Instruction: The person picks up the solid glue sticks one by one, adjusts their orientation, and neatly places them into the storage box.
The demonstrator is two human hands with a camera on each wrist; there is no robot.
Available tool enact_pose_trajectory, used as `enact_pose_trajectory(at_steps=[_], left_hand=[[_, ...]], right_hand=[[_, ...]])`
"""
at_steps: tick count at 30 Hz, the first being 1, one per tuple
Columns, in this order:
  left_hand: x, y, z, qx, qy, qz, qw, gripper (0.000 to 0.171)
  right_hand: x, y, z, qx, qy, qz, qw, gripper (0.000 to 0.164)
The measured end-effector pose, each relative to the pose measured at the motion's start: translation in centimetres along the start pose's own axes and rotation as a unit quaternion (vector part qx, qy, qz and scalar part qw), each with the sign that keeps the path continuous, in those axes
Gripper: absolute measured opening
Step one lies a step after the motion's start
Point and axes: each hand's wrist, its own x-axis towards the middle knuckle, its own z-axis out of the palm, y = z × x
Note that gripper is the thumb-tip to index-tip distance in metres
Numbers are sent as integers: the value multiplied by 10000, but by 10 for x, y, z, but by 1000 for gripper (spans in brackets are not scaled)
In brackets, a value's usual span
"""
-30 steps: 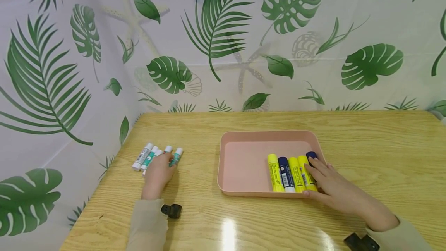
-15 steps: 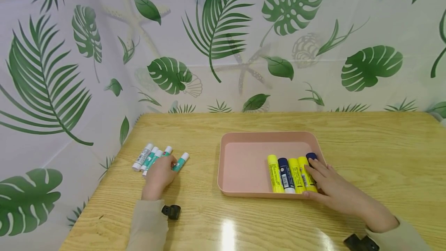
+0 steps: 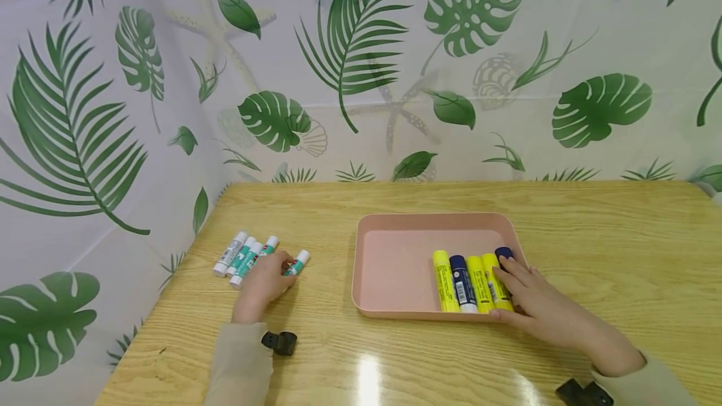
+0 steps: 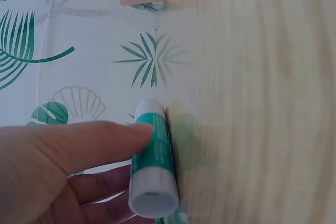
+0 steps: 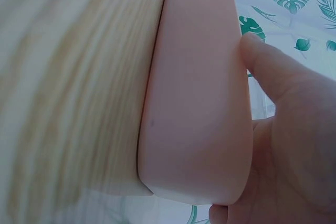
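My left hand (image 3: 262, 284) pinches a green glue stick with white ends (image 3: 299, 262) at the left of the table. In the left wrist view the thumb lies along the upper side of this glue stick (image 4: 155, 153), with fingers beneath. Several other glue sticks (image 3: 246, 260), green or white, lie side by side next to that hand. My right hand (image 3: 541, 309) rests at the near right corner of a pink tray (image 3: 395, 314). Its thumb touches the front rim, and fingertips reach over a dark blue-capped glue stick (image 3: 504, 252), mostly hidden.
Inside the tray, yellow glue sticks (image 3: 445, 284) and a navy one (image 3: 464, 284) stand in a row along the right part. The wooden table (image 3: 327, 356) meets a leaf-printed cloth (image 3: 361, 136) at the back and left.
My left hand has shifted slightly right, and the green glue stick has moved right, away from the others, tilting more sideways. The right hand and tray have stayed put.
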Motion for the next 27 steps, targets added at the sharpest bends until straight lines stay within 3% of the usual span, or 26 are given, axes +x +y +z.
enact_pose_trajectory(at_steps=[16,27], left_hand=[[0,3,2,63,-42,-147,9999,25],[1,12,-2,-256,692,-55,9973,29]], right_hand=[[0,-1,-1,6,-26,47,10000,76],[0,-1,0,-26,-9,43,10000,77]])
